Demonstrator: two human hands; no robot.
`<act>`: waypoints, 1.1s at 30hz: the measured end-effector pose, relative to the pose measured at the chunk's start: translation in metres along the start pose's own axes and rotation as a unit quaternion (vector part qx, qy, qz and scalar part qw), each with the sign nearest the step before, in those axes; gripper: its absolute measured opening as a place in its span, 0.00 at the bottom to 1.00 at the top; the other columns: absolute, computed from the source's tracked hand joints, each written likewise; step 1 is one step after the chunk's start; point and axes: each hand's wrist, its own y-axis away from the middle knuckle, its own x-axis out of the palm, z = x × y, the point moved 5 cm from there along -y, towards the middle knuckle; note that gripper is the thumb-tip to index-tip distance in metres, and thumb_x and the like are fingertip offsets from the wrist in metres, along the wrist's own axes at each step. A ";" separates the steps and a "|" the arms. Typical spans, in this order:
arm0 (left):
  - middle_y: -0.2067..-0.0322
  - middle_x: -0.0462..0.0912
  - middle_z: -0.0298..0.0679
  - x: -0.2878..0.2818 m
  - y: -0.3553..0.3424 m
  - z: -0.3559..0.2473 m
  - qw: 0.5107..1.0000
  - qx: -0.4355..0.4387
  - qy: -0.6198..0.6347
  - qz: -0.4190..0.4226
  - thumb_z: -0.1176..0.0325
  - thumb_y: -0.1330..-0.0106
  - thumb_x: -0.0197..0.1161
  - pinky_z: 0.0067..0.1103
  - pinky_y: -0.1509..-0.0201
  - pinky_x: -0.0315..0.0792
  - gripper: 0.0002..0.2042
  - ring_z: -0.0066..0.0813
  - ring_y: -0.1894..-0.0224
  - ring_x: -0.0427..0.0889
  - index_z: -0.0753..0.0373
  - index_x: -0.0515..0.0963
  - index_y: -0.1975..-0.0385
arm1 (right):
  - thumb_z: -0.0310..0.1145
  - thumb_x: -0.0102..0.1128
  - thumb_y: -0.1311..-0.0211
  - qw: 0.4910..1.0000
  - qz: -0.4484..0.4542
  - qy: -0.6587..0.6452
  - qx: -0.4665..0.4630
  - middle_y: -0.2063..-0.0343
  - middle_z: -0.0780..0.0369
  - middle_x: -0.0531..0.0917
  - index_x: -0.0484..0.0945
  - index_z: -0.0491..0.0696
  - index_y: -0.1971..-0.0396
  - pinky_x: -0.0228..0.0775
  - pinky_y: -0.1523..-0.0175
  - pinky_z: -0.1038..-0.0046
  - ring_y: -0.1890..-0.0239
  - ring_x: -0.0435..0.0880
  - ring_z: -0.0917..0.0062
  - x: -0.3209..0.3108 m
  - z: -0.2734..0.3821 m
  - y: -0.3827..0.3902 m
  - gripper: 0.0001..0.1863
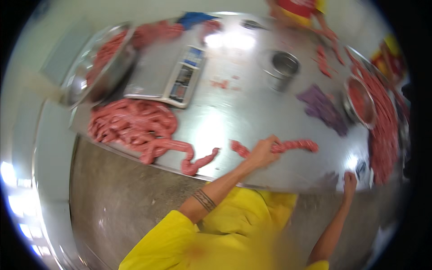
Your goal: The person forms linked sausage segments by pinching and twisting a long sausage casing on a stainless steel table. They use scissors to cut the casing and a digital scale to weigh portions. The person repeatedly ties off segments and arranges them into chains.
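My left hand (264, 154) is closed over the middle of a short string of pink sausage links (297, 145) lying on the steel table. One end of the string shows on either side of the hand. To its left, a free end of sausage (198, 165) trails from a big coiled heap of raw sausage (132, 123). At the table's front edge on the right, my right hand (350, 180) has its fingers curled. Whatever it may hold is too small to make out. Beside it lies a small dark object (361, 168).
Behind the coil stands a scale (182, 83), with a steel bowl (123, 60) of ground meat left of it. A steel pot (284, 67), a purple cloth (323, 108), another bowl (360, 102) and long sausages (382, 130) lie right. Co-workers (302, 11) stand across the table.
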 end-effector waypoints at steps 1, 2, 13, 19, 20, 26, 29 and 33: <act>0.63 0.91 0.44 -0.035 0.004 -0.018 0.996 0.033 0.077 -0.037 0.69 0.41 0.72 0.31 0.55 0.81 0.15 0.37 0.63 0.89 0.57 0.85 0.53 | 0.43 0.62 0.23 0.997 0.058 -0.049 0.027 0.73 0.68 0.79 0.84 0.43 0.59 0.67 0.64 0.75 0.70 0.73 0.84 0.020 0.023 0.021 0.16; 0.64 0.90 0.43 -0.069 0.008 -0.027 0.991 0.011 0.130 -0.029 0.69 0.41 0.72 0.29 0.58 0.80 0.14 0.34 0.64 0.88 0.59 0.85 0.55 | 0.41 0.63 0.23 0.992 0.095 -0.078 0.004 0.72 0.69 0.79 0.83 0.43 0.60 0.69 0.62 0.74 0.69 0.73 0.83 0.044 0.047 0.040 0.15; 0.55 0.89 0.51 -0.550 0.137 -0.167 0.750 -0.049 -0.536 -0.384 0.58 0.36 0.72 0.33 0.40 0.78 0.28 0.42 0.47 0.87 0.68 0.78 0.40 | 0.25 0.67 0.35 0.963 0.181 -0.096 -0.173 0.66 0.63 0.84 0.84 0.42 0.58 0.74 0.58 0.74 0.67 0.79 0.78 0.220 0.237 0.123 0.07; 0.49 0.85 0.51 -0.445 0.148 -0.051 0.862 0.081 -0.354 -0.355 0.63 0.37 0.75 0.34 0.38 0.76 0.23 0.45 0.43 0.83 0.62 0.82 0.43 | 0.31 0.76 0.44 0.845 0.271 -0.094 -0.452 0.44 0.55 0.83 0.84 0.43 0.51 0.70 0.34 0.59 0.41 0.82 0.60 0.335 0.399 0.226 0.21; 0.49 0.85 0.49 -0.391 0.144 -0.008 0.938 -0.077 -0.197 -0.276 0.64 0.39 0.76 0.32 0.42 0.77 0.22 0.42 0.46 0.84 0.60 0.82 0.44 | 0.35 0.76 0.45 0.826 0.278 -0.028 -0.490 0.39 0.54 0.79 0.83 0.45 0.49 0.67 0.31 0.57 0.36 0.76 0.57 0.348 0.415 0.244 0.23; 0.62 0.81 0.47 -0.186 0.189 0.058 0.939 0.045 -0.336 -0.057 0.57 0.44 0.78 0.40 0.46 0.73 0.24 0.50 0.58 0.81 0.63 0.79 0.53 | 0.37 0.74 0.42 0.776 0.360 0.098 -0.509 0.56 0.56 0.85 0.82 0.47 0.62 0.69 0.41 0.53 0.47 0.82 0.54 0.336 0.433 0.229 0.13; 0.66 0.79 0.44 -0.150 0.188 0.043 0.919 0.119 -0.368 -0.077 0.57 0.42 0.76 0.40 0.52 0.72 0.19 0.46 0.61 0.81 0.60 0.79 0.57 | 0.35 0.75 0.43 0.827 0.388 0.044 -0.404 0.71 0.54 0.86 0.82 0.46 0.65 0.74 0.54 0.54 0.64 0.84 0.52 0.262 0.397 0.184 0.12; 0.71 0.81 0.39 -0.109 0.123 -0.020 0.953 0.123 -0.271 -0.062 0.55 0.40 0.76 0.40 0.53 0.72 0.16 0.43 0.63 0.84 0.59 0.81 0.65 | 0.34 0.75 0.42 0.893 0.343 0.013 -0.291 0.71 0.60 0.83 0.79 0.45 0.67 0.73 0.62 0.67 0.70 0.83 0.67 0.155 0.338 0.138 0.12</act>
